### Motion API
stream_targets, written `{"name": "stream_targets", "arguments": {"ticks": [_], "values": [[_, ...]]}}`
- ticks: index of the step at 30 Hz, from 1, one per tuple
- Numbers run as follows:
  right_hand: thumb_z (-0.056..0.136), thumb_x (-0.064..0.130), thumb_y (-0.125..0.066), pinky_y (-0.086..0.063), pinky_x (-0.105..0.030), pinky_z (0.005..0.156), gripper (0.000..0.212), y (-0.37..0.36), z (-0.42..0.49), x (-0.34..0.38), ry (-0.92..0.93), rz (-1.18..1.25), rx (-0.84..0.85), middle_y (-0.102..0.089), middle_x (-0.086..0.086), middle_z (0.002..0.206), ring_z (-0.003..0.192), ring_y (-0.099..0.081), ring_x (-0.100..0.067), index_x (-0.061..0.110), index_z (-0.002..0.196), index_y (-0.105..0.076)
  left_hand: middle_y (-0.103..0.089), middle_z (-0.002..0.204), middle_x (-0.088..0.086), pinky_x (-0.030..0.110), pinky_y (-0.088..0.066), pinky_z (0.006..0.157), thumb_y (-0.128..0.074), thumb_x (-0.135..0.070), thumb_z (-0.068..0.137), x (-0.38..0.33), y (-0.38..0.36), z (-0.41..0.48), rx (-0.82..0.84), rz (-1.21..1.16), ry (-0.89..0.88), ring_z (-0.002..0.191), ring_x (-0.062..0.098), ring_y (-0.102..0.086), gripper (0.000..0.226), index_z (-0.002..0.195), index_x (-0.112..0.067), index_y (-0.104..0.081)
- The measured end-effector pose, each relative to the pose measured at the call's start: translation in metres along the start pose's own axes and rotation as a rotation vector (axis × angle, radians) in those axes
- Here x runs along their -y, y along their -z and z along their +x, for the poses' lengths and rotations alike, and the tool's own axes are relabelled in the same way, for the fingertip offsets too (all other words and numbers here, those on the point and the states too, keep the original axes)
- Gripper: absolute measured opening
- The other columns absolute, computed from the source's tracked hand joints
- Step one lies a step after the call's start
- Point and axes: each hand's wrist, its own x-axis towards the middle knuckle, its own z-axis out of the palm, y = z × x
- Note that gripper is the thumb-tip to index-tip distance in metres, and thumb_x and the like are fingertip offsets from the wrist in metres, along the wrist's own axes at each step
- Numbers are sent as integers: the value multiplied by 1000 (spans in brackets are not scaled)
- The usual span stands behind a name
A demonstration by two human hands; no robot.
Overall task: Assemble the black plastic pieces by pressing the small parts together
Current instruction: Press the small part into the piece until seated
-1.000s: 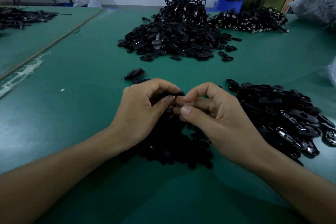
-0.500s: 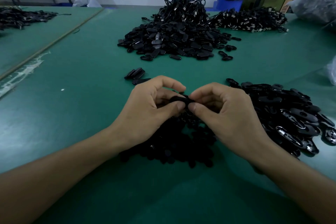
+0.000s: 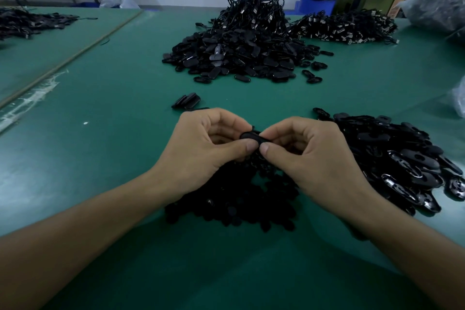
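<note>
Here, both hands, left (image 3: pixel 201 148) and right (image 3: pixel 312 156), pinched one black piece (image 3: pixel 250 136) above the near pile (image 3: pixel 234 199); uneven thumb pressure could likely misalign the parts, or drop it there.

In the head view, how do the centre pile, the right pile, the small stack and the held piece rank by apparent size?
Largest: centre pile and right pile, about alike; the right one is nearer, so unranked.
Then small stack.
Smallest: held piece, partly hidden.
</note>
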Motion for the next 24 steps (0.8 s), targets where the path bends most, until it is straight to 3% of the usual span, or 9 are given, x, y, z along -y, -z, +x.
{"name": "stream_targets", "arguments": {"ticks": [5, 14, 20, 24], "values": [[86, 20, -75, -55, -20, 61, 14, 0, -1, 4, -14, -59, 12, -71, 16, 75, 65, -66, -4, 31, 80, -69, -76, 77, 9, 22, -60, 63, -85, -5, 72, 1, 1, 1, -10, 66, -7, 64, 12, -70, 19, 83, -13, -72], [85, 20, -74, -54, -22, 58, 12, 2, 0, 4, -37, -72, 36, -72, 14, 72, 62, -65, -4, 30, 80, -69, -76, 74, 5, 28, -62, 64, -87, -9, 73, 0, 2, 0, -1, 156, -57, 64, 18, -72, 18, 82, -18, -74], [86, 20, -73, -52, -20, 59, 13, 0, 0, 0, -35, -80, 55, -72, 14, 73, 63, -65, -3, 30, 79, -70, -76, 73, 8, 35, -63, 66, -86, -31, 60, -2, 5, 1, 12, 128, -9, 65, 25, -74, 22, 77, -19, -78], [86, 19, -73, -51, -16, 58, 15, -1, 0, 0, -28, -73, 56, -72, 15, 73, 62, -65, -2, 31, 78, -70, -76, 73, 8, 34, -63, 66, -89, -11, 69, -2, 7, 2, 19, 151, -7, 65, 24, -74, 16, 77, -18, -77]]}}
